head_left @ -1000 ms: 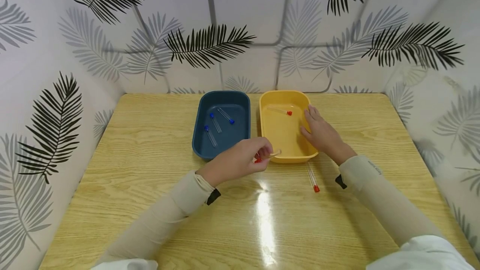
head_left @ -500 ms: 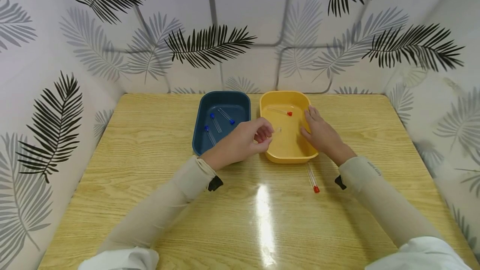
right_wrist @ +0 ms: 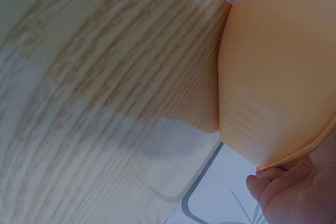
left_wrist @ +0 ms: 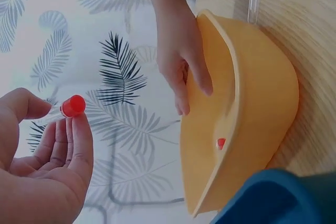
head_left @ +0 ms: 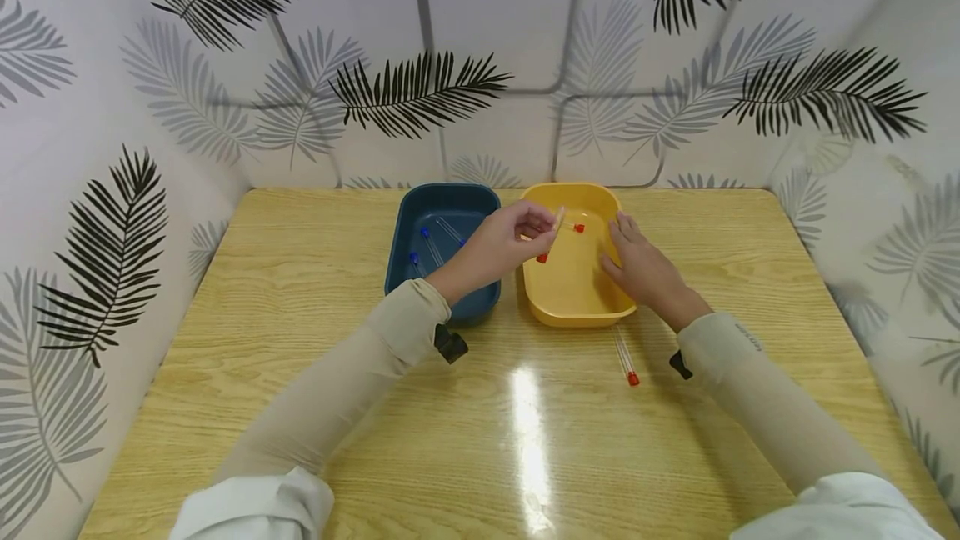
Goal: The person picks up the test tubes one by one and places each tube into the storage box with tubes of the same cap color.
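Head view: near the centre, the left hand pinches a red-capped tube over the yellow box; right of centre, the right hand touches this box, whether gripping I cannot tell.

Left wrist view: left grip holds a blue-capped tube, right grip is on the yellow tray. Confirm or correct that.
The colour is wrong: the left wrist view shows a red cap on the tube in the left grip. The right grip is on the yellow tray, as stated.
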### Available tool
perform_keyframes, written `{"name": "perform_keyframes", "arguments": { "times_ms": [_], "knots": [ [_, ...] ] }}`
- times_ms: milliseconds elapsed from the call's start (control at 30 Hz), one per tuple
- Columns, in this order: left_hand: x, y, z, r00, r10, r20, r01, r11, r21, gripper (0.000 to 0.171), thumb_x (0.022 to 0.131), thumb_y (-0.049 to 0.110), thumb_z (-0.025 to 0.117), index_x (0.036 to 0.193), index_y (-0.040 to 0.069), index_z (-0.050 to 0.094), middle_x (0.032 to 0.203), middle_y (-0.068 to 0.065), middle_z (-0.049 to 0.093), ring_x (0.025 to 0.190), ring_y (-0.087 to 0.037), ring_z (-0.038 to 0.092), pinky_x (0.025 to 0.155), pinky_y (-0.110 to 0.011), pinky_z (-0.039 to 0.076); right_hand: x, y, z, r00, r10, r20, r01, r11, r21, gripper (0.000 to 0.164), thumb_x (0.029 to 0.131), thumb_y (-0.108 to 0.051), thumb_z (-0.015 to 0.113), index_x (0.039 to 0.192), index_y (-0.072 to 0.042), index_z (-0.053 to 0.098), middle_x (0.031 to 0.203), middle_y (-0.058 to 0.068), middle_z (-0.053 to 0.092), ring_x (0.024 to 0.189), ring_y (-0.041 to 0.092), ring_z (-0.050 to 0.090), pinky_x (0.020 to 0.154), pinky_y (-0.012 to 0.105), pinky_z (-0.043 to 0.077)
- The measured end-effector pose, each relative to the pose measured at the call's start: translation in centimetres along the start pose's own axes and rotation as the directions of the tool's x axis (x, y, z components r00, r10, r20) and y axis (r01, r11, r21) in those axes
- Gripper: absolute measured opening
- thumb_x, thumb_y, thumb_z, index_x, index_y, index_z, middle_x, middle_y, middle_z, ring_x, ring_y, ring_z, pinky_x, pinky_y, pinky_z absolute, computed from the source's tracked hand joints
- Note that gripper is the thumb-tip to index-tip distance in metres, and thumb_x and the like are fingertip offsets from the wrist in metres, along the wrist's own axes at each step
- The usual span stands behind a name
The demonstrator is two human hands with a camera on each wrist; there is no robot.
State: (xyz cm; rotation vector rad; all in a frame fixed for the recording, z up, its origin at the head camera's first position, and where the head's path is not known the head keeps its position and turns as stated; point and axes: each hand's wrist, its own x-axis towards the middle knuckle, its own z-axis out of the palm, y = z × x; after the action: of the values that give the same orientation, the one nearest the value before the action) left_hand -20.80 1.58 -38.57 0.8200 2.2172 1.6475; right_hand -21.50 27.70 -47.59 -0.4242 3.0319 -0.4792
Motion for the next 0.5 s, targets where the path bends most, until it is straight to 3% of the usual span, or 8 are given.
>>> {"name": "perform_keyframes", "arguments": {
  "times_ms": [300,400,500],
  "knots": [
    [2.7,-1.4,1.2,0.993,-0.112,0.026,0.114,0.982,-0.150,0.024,0.093,0.017,0.059,0.112,0.001,0.057,0.099,-0.009,0.063,0.088,-0.020,0.061,0.082,-0.032,0.051,0.1,0.0,0.2,1.000,0.016,0.004,-0.016,1.000,0.001,0.064,0.095,-0.023,0.051,0.143,0.010,0.023,0.150,0.026,0.012,0.138,0.038,0.011,0.108,0.051,0.020],
    [3.7,-2.2,1.7,0.986,-0.167,0.024,0.169,0.962,-0.216,0.028,0.093,0.016,0.058,0.115,-0.001,0.056,0.100,-0.010,0.063,0.093,-0.025,0.061,0.084,-0.033,0.051,0.1,0.1,0.2,1.000,0.016,0.006,-0.016,1.000,0.000,0.064,0.095,-0.023,0.051,0.142,0.010,0.023,0.150,0.027,0.012,0.138,0.038,0.011,0.107,0.051,0.020],
    [4.8,-3.1,2.2,0.969,-0.247,0.008,0.238,0.922,-0.304,0.029,0.092,0.015,0.059,0.115,-0.001,0.055,0.101,-0.011,0.063,0.096,-0.025,0.061,0.083,-0.032,0.051,0.1,0.1,0.2,1.000,0.018,0.009,-0.018,1.000,-0.002,0.064,0.096,-0.023,0.050,0.143,0.010,0.023,0.150,0.027,0.012,0.138,0.038,0.012,0.107,0.051,0.020]
  ]
}}
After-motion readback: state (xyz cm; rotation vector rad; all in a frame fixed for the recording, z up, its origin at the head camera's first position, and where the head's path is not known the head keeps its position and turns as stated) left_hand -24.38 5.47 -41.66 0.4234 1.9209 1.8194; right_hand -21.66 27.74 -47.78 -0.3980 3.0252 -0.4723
